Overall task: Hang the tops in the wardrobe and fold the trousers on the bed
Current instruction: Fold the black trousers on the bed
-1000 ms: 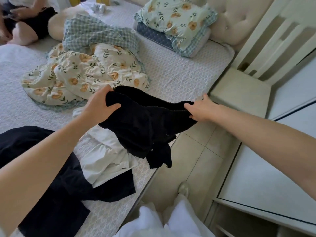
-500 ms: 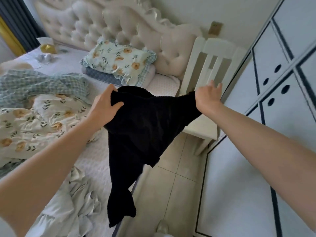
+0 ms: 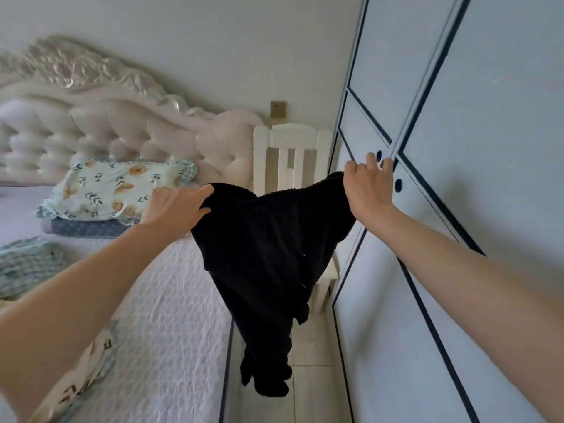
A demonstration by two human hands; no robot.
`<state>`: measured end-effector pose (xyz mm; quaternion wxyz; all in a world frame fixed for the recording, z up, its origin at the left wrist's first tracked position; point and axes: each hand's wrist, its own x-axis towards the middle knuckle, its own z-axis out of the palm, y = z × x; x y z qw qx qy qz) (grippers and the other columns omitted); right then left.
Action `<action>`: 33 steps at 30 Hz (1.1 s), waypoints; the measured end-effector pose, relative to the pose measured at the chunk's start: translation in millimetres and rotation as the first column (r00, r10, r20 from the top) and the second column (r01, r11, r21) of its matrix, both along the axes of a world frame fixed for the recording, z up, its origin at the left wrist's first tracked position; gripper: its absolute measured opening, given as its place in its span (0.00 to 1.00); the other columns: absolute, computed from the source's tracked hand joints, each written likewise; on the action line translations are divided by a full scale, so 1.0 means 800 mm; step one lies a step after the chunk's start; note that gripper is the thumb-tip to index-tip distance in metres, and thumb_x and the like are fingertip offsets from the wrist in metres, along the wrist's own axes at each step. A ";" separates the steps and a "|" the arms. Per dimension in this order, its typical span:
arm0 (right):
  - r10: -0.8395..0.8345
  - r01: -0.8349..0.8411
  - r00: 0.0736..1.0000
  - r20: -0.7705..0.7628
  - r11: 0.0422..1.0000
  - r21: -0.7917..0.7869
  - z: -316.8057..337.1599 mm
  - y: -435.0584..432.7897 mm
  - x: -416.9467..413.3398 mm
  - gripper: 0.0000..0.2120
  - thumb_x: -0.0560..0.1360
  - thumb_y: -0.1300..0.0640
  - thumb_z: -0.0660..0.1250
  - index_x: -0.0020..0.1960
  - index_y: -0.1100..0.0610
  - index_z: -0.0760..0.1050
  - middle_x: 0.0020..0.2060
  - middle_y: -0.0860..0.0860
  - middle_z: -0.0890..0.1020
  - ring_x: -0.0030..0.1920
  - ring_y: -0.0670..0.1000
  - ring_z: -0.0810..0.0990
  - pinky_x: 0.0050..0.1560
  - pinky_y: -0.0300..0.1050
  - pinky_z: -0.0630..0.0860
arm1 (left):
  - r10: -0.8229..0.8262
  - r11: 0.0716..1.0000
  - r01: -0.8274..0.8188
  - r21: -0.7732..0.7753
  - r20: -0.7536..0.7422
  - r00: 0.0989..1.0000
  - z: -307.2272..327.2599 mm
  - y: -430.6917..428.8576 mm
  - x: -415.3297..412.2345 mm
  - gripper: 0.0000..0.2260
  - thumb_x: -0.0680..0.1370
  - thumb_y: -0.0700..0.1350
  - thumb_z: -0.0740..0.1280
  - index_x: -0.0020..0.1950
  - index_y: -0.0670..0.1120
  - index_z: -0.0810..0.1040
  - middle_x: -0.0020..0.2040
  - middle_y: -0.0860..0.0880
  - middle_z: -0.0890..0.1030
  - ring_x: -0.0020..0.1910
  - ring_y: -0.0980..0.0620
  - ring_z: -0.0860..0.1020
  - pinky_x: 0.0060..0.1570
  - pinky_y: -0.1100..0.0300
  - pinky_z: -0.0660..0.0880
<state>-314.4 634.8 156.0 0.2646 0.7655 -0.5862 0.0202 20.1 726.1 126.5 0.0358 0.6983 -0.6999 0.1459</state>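
Note:
A black garment (image 3: 265, 257) hangs in the air between my two hands, over the gap between the bed (image 3: 171, 315) and the wardrobe (image 3: 457, 148). My left hand (image 3: 177, 209) grips its top left edge above the bed's side. My right hand (image 3: 367, 186) pinches the top right corner, close to the wardrobe's shut white doors. The cloth's lower end dangles down toward the tiled floor (image 3: 308, 389). I cannot tell whether it is a top or trousers.
A white chair (image 3: 291, 148) stands behind the garment against the wall. Floral pillows (image 3: 119, 187) lie at the padded headboard (image 3: 122, 126), and a floral quilt (image 3: 76, 389) sits at the lower left of the bed. The wardrobe doors have round finger holes (image 3: 398, 185).
I have lifted the black garment off the bed and raised it high, turning from the bed toward the wardrobe. Both hands keep their hold; the cloth now hangs free.

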 end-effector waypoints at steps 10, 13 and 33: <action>0.472 -0.395 0.803 -0.365 0.879 0.267 0.017 0.012 -0.049 0.20 0.79 0.45 0.63 0.65 0.54 0.65 0.54 0.56 0.74 0.53 0.57 0.73 0.62 0.48 0.66 | -0.246 0.963 0.196 0.186 0.304 0.920 0.042 -0.066 0.031 0.10 0.78 0.49 0.63 0.46 0.46 0.81 0.44 0.53 0.69 0.49 0.51 0.75 0.46 0.54 0.77; 0.489 -0.376 0.797 -0.355 0.861 0.343 0.027 0.017 -0.056 0.21 0.79 0.44 0.61 0.67 0.52 0.64 0.53 0.53 0.73 0.53 0.55 0.72 0.60 0.46 0.67 | -0.207 0.964 0.180 0.195 0.128 0.970 0.050 -0.063 0.037 0.10 0.78 0.45 0.64 0.38 0.44 0.75 0.39 0.53 0.68 0.39 0.51 0.72 0.39 0.57 0.72; 0.095 -0.154 0.910 0.403 0.981 0.117 0.052 -0.017 -0.055 0.12 0.78 0.47 0.65 0.51 0.54 0.82 0.64 0.52 0.70 0.64 0.59 0.67 0.61 0.55 0.65 | -0.025 0.994 0.091 0.055 -0.710 0.704 0.052 -0.055 0.109 0.10 0.72 0.46 0.77 0.40 0.44 0.78 0.36 0.36 0.78 0.33 0.46 0.75 0.35 0.56 0.71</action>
